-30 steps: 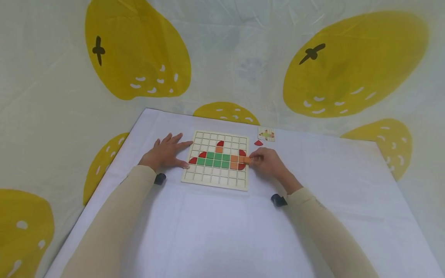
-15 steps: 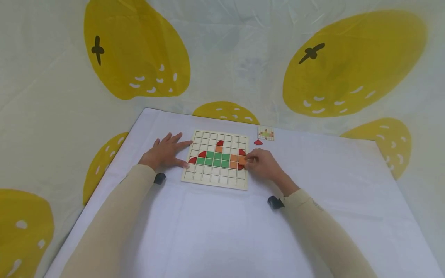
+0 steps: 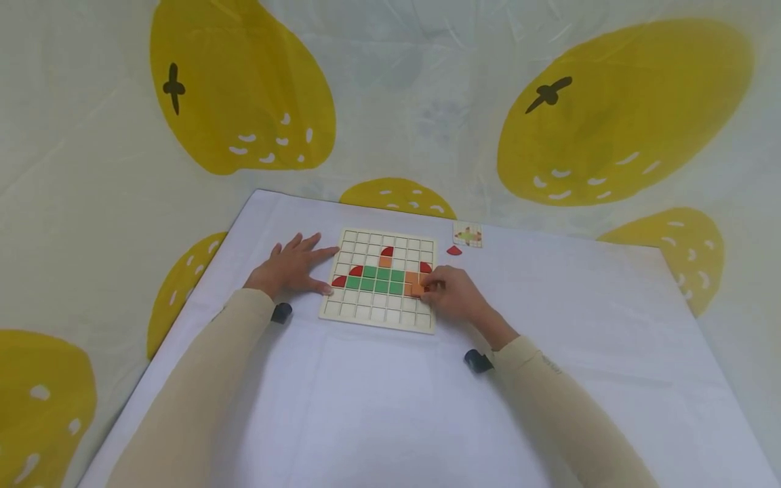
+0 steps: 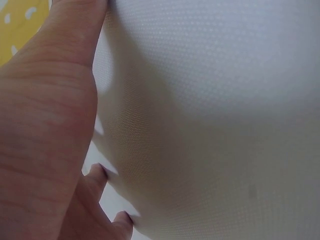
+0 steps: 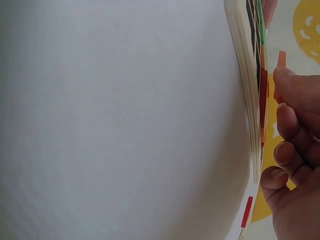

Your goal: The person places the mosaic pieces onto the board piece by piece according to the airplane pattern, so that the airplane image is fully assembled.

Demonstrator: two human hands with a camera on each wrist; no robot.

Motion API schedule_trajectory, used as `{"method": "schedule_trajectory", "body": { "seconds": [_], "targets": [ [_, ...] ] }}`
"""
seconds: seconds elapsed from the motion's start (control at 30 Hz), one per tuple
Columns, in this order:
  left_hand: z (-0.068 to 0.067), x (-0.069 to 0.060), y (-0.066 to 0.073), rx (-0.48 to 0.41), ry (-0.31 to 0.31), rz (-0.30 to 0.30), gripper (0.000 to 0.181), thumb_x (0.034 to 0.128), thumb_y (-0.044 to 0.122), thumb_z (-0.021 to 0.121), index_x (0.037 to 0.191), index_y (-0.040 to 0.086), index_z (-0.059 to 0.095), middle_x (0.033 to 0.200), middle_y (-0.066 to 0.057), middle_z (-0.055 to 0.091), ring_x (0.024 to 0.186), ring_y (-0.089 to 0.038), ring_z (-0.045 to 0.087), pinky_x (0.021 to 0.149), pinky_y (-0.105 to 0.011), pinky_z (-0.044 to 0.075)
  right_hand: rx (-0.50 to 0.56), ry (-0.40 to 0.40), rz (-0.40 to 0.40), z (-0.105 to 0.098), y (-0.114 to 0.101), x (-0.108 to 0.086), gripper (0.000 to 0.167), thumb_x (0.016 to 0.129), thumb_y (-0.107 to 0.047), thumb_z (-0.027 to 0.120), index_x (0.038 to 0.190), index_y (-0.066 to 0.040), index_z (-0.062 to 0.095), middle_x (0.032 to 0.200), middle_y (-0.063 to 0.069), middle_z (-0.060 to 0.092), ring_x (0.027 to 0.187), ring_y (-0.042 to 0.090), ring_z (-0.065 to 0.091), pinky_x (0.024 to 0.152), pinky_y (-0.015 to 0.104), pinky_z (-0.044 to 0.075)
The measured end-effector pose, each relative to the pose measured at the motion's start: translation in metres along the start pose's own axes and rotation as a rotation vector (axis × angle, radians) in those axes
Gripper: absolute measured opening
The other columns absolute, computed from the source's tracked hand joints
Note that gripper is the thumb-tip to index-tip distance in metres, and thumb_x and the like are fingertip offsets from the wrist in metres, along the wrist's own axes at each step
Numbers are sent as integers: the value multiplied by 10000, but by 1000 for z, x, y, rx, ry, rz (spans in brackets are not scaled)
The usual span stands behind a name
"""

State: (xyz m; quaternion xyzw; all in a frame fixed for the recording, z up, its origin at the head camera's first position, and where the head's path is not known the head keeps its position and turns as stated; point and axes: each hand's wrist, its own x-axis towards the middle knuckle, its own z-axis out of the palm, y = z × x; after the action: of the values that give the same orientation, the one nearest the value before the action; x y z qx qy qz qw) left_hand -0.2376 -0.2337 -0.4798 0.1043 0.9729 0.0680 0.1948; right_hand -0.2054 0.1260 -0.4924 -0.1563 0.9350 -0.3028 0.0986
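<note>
A wooden grid board (image 3: 369,314) lies on the white-covered table. Green square tiles (image 3: 381,280) form its middle, with orange squares and red quarter-circles around them. My left hand (image 3: 290,267) rests with spread fingers at the board's left edge, thumb and a finger touching it. Between thumb and fingers my right hand (image 3: 459,295) pinches an orange square tile (image 5: 282,59), held above the board's right part. In the right wrist view that tile is apart from the board surface. The left wrist view shows the left hand (image 4: 45,130) against the white cover.
Beyond the board's upper right corner lie a loose red quarter-circle tile (image 3: 454,251) and a small pattern card (image 3: 468,234). A curtain (image 3: 415,108) printed with yellow fruit hangs behind the table (image 3: 366,407).
My right hand has moved left with the orange tile, from the board's right edge to over the orange tiles inside it. The left hand has stayed in place.
</note>
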Motion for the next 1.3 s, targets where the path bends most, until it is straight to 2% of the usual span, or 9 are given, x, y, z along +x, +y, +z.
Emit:
{"method": "schedule_trajectory", "body": {
  "seconds": [0.17, 0.43, 0.67, 1.07, 1.3],
  "targets": [
    [1, -1, 0, 7, 11, 3, 1011, 796, 712, 761, 1634, 469, 250, 1784, -70, 75, 1631, -464, 17, 1254, -752, 81, 8, -8, -7, 4, -4, -2, 241, 929, -183, 793, 1156, -102, 777, 989, 51, 665, 972, 240, 572, 825, 338, 508],
    [5, 7, -5, 10, 2, -12, 1044, 760, 736, 775, 1626, 497, 243, 1786, -52, 66, 1634, -455, 8, 1248, -759, 81, 8, -16, 8, 11, -8, -1, 260, 923, -204, 807, 1165, -115, 772, 990, 43, 656, 982, 228, 571, 813, 319, 506],
    [4, 4, -4, 12, 12, 5, 1024, 779, 739, 758, 1631, 475, 255, 1784, -68, 80, 1630, -467, 22, 1247, -762, 85, 4, -28, 9, 14, -15, 0, 272, 916, -196, 814, 1169, -104, 774, 932, 39, 643, 948, 213, 574, 800, 300, 503],
    [3, 1, -2, 14, 21, 2, 1023, 784, 714, 772, 1633, 470, 255, 1782, -76, 89, 1625, -479, 28, 1240, -766, 89, 19, -39, -26, 20, -24, 4, 225, 925, -183, 798, 1143, -127, 781, 954, 9, 690, 918, 210, 583, 783, 289, 510],
    [2, 2, -2, 12, 6, 3, 1021, 793, 717, 763, 1636, 469, 244, 1785, -65, 70, 1630, -467, 20, 1249, -758, 88, 16, -59, -2, 23, -32, 5, 237, 932, -201, 793, 1155, -125, 775, 958, 3, 679, 930, 201, 577, 781, 284, 502]
  ]
}}
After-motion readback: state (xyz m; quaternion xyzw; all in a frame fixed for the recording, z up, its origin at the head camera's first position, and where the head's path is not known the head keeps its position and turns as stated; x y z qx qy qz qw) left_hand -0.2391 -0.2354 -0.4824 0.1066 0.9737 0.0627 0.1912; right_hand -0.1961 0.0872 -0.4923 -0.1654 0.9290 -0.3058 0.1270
